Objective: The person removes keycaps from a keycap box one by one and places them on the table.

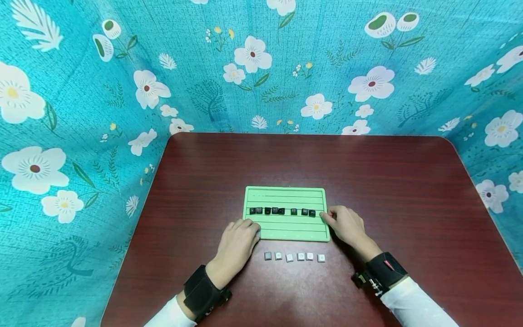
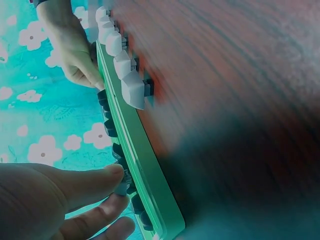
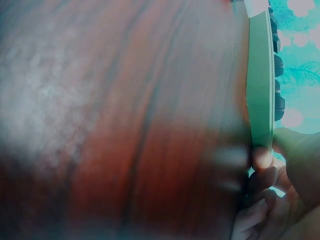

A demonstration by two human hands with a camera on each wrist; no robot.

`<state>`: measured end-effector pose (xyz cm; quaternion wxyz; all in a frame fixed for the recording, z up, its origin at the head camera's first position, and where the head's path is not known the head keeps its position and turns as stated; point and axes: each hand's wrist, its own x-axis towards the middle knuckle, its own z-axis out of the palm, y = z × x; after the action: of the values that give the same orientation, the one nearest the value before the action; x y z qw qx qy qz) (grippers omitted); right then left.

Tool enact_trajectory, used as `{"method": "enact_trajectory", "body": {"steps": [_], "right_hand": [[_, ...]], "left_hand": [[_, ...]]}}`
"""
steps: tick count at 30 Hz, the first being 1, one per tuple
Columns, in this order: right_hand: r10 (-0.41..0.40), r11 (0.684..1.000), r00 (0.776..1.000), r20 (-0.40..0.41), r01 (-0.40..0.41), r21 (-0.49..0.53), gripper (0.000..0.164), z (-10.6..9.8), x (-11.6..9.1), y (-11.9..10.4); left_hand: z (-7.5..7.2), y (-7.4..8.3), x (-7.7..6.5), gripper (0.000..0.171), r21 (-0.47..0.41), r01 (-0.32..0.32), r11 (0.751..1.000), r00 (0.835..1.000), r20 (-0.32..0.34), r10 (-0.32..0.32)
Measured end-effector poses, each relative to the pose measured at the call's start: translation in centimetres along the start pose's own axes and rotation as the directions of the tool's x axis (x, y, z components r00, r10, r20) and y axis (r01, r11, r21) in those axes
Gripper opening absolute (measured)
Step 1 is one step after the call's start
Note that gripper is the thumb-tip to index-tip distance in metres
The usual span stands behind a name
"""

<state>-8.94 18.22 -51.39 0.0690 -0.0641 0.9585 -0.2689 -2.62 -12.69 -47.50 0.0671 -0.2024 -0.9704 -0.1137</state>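
Observation:
A shallow green ridged tray [image 1: 292,227] lies on the table, with a row of black keycaps [image 1: 267,210] across its middle. At its lower left corner, my left hand [image 1: 237,243] pinches a pale grey keycap [image 2: 121,188] between thumb and index finger, just over the tray in the left wrist view. My right hand [image 1: 347,223] grips the tray's right edge, its thumb on top near the end of the black row and its fingers at the side. Several white and grey keycaps [image 1: 301,256] sit in a loose row in front of the tray.
The dark reddish wooden table [image 1: 196,181] extends around the tray on all sides. A blue flowered cloth [image 1: 212,68] hangs behind and beside it. Each wrist wears a black strap [image 1: 202,290] with a camera.

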Motion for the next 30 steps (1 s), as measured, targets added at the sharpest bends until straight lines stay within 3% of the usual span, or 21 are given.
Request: {"method": "enact_trajectory", "body": {"steps": [19,30], "right_hand": [[0.009,1.0,1.0,-0.004,-0.009,-0.013,0.043,0.1,0.1,0.1],[0.021,1.0,1.0,0.006,-0.02,-0.012,0.043,0.0,0.1,0.1]], "left_hand": [[0.0,0.1,-1.2,0.01,-0.006,-0.021,1.0,1.0,-0.018,0.021],[0.0,0.7,-1.7,0.012,0.013,-0.029,0.999,0.999,0.029,0.028]]}}
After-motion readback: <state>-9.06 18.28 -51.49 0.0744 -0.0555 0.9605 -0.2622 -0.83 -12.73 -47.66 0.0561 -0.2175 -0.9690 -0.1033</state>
